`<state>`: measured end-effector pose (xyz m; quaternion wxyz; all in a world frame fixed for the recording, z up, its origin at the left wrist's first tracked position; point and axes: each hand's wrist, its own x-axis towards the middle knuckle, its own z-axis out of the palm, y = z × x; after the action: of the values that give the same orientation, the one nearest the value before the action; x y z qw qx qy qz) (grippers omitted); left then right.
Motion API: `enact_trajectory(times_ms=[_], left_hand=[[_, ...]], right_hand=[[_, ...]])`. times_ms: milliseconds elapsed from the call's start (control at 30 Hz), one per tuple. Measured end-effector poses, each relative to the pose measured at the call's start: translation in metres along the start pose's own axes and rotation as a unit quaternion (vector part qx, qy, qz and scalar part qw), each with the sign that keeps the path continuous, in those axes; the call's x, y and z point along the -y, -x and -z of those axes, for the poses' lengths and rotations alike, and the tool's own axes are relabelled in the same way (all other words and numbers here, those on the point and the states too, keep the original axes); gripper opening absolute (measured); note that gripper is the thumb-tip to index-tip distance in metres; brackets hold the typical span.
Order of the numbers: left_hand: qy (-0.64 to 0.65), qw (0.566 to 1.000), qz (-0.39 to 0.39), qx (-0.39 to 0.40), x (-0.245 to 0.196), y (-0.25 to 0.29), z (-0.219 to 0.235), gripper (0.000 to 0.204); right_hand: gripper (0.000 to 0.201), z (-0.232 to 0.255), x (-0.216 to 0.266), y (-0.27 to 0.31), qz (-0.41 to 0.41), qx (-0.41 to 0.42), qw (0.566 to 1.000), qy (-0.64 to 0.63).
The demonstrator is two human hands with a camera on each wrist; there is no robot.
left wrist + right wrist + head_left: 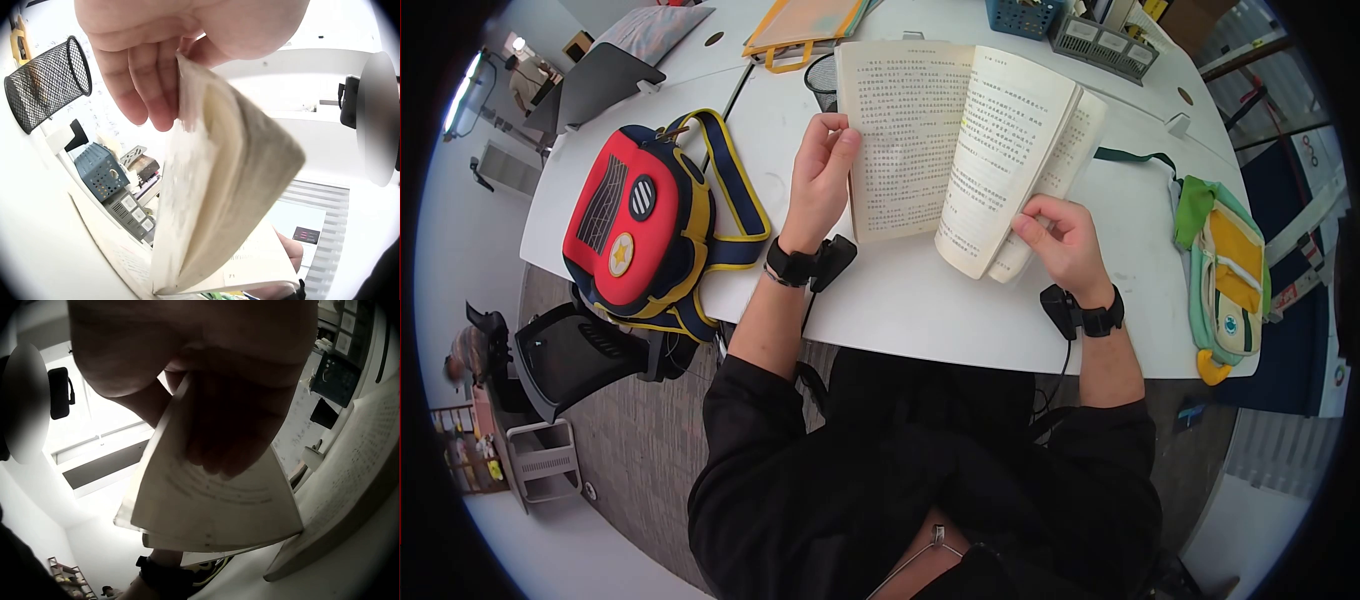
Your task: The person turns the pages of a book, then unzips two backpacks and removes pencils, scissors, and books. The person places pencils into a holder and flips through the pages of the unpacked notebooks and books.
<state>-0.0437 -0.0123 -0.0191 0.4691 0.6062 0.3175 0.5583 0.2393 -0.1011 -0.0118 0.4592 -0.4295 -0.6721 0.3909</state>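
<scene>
The white desk (880, 310) has a red backpack (625, 220) at its left edge and a green and yellow bag (1225, 270) at its right edge. The open book (905, 150) is over the middle, between 2 hands; I cannot tell if it touches the desk. The left hand (822, 180) pinches its left side. The right hand (1065, 245) pinches bent pages on the right. It looks light and floppy, and thin pages could rip, so hold the outer edges softly.

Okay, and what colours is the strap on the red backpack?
Navy blue with yellow edging on the strap; clearest in the head view.
</scene>
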Motion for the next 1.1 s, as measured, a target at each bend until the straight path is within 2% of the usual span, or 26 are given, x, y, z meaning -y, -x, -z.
enact_trajectory(times_ms=[533,1100], left_hand=[[-0.018,1.0,0.003,0.011,-0.0032,-0.0005,0.0006,0.016],[0.008,1.0,0.021,0.0,-0.0011,-0.0003,0.0014,0.018]], right_hand=[[0.012,-0.0007,0.0092,0.0,-0.021,0.024,0.999,0.004],[0.013,-0.0009,0.0086,0.0002,-0.006,0.025,1.0,0.011]])
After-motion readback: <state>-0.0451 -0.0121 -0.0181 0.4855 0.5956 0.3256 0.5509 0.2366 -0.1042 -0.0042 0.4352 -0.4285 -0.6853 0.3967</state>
